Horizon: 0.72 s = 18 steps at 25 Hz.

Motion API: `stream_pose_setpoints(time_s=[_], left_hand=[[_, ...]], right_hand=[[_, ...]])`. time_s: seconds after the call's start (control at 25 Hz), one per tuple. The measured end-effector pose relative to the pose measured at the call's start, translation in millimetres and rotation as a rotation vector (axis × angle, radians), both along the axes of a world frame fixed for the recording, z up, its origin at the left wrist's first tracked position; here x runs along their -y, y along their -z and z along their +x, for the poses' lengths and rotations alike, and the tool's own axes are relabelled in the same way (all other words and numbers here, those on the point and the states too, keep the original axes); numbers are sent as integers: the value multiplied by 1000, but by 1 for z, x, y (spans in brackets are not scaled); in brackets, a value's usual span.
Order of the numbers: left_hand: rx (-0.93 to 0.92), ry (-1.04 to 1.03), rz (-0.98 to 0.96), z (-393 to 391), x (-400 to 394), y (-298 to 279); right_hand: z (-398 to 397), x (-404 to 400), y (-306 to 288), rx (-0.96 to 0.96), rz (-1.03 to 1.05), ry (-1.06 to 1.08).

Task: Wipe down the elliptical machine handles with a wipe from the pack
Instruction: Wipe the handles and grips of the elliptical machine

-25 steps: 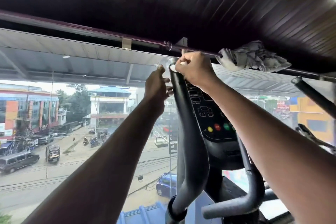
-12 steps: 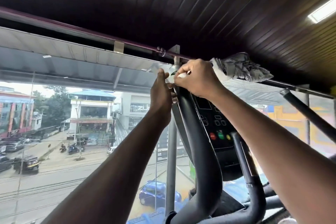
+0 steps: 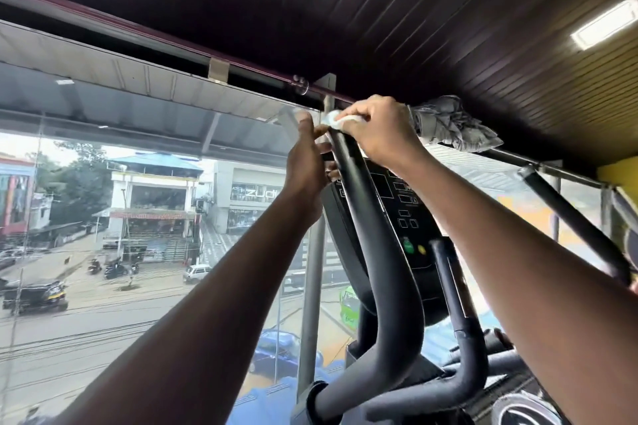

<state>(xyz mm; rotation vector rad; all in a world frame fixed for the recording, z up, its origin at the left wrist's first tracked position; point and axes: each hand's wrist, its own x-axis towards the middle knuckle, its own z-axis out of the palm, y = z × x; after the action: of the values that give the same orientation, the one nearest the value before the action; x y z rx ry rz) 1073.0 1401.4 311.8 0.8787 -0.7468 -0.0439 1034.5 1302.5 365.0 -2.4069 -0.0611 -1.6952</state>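
Both hands have stayed at the handle's (image 3: 366,217) top, near the frame's upper centre, while the view has shifted slightly. Right hand (image 3: 378,129) curls over the tip, pressing a white wipe (image 3: 333,120) against it. Left hand (image 3: 307,162) holds the handle just below, fingers wrapped around it. Behind sits the black console (image 3: 407,210); a grey cloth (image 3: 452,124) hangs on a rail at upper right.

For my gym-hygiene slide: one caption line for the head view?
Right hand presses a white wipe onto the handle top; left hand steadies it.

Upstairs gym: elliptical console (image 3: 411,217), street-facing glass (image 3: 138,217)
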Motion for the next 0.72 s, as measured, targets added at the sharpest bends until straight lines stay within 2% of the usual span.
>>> stream_pose_setpoints(time_s=[0.04, 0.12, 0.2, 0.36, 0.52, 0.56, 0.68, 0.72], left_hand=[[1, 4, 1, 0, 0, 2], [49, 6, 18, 6, -2, 6], [90, 24, 48, 14, -2, 13], [-11, 112, 27, 11, 4, 23], [-32, 141, 28, 12, 6, 24], [-49, 162, 38, 12, 8, 24], [-133, 274, 57, 4, 17, 28], [-148, 307, 47, 4, 20, 30]], right_hand=[[-2, -3, 5, 55, 36, 3], [-3, -10, 21, 124, -40, 50], [-13, -12, 36, 61, -123, 39], [-26, -4, 28, 46, 11, 5], [-39, -9, 56, -48, -194, -13], [-41, -7, 55, -67, -174, -38], [-35, -6, 41, 41, 106, -117], [-34, -10, 46, 63, 119, -96]])
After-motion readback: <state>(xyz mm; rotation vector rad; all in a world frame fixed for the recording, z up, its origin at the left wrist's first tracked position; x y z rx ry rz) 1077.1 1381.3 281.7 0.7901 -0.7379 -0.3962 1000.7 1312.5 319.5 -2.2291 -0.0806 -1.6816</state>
